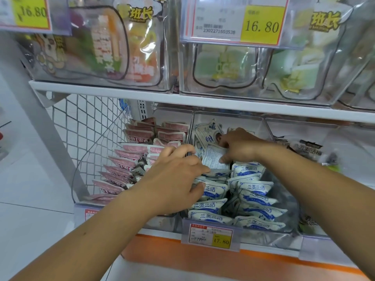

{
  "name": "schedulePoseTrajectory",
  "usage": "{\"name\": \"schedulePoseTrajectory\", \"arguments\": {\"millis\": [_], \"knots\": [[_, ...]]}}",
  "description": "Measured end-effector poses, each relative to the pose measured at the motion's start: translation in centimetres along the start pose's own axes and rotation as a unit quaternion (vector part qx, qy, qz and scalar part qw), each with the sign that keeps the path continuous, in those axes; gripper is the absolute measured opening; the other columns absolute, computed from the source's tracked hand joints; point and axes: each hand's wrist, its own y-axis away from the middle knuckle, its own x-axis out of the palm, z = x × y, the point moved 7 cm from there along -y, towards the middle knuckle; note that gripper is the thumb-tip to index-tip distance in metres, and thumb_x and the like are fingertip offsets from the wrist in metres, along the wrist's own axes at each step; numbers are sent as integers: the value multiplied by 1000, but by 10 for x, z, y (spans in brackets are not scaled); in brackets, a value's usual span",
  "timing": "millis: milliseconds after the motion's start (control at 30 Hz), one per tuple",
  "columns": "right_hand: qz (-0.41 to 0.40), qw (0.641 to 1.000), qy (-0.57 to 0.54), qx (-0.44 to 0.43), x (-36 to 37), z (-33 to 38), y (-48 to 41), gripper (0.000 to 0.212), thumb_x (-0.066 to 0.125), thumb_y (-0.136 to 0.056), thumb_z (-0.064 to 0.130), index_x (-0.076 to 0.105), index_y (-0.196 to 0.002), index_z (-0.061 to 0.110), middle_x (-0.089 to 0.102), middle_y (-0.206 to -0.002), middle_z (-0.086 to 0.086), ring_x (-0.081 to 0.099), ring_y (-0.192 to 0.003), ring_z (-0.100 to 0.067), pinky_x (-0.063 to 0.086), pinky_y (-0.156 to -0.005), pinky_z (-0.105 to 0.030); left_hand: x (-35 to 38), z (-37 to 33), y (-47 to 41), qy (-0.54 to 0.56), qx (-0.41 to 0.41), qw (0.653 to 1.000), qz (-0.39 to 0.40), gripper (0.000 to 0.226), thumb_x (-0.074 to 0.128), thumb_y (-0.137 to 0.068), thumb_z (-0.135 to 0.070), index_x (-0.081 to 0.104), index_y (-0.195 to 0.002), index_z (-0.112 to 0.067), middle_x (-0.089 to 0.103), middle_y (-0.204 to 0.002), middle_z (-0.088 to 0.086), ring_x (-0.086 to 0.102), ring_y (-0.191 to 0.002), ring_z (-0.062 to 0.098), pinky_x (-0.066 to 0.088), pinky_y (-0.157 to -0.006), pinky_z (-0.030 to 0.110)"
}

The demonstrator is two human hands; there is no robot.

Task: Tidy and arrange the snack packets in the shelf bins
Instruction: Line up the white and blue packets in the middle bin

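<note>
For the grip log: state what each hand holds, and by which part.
The right hand pinches a white packet, its printed back showing, by its right edge. The left hand rests on the blue-and-white packets, holding nothing.

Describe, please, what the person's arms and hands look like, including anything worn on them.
Both arms are bare as far up as the view reaches: no sleeves show on the left forearm or right forearm. The left hand and right hand wear no gloves, and no rings, watch or bracelet are visible. The left forearm carries one small mark.
</note>
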Motion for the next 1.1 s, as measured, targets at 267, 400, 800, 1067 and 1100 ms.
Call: {"name": "schedulePoseTrajectory", "arguments": {"millis": [267,400,800,1067,1100], "knots": [[-165,952,-255,-29,-37,-13,46,18,73,-83,26,58,-91,23,60,-91,8,56,-76,-5,43,-60,-21,1,1,1,13,0,1000,-6,47,38,-95,-48,45,-140,-35,50,-130,-22,15,-133,5,5,-105,31],[-210,882,-419,-37,-32,-18,71,25,75,-82,16,57,-98,21,63,-97,10,64,-75,-4,57,-59,-19,1,2,2,52,-19,998,-32,50,44,-93,-50,39,-141,-37,42,-138,-22,13,-134,1,4,-107,27],[-116,805,-582,-29,-7,-5,103,29,60,-91,28,69,-107,6,73,-84,-13,69,-65,-19,59,-63,-24,-22,-21,5,121,-44,975,-181,56,63,-86,-49,46,-138,-35,53,-132,-15,46,-116,6,40,-96,32],[-137,894,-422,-66,-17,-3,124,20,73,-80,34,72,-100,30,74,-97,9,69,-91,-10,53,-86,-24,-27,7,8,410,-123,894,-136,20,52,-95,-39,53,-113,-48,66,-98,-28,59,-91,-9,45,-76,16],[-139,886,-438,-67,-15,-2,123,20,72,-82,28,71,-101,27,74,-97,10,70,-90,-9,54,-85,-23,-26,9,8,419,-125,890,-132,23,53,-95,-39,54,-116,-45,66,-102,-27,59,-94,-7,46,-79,20]]}}
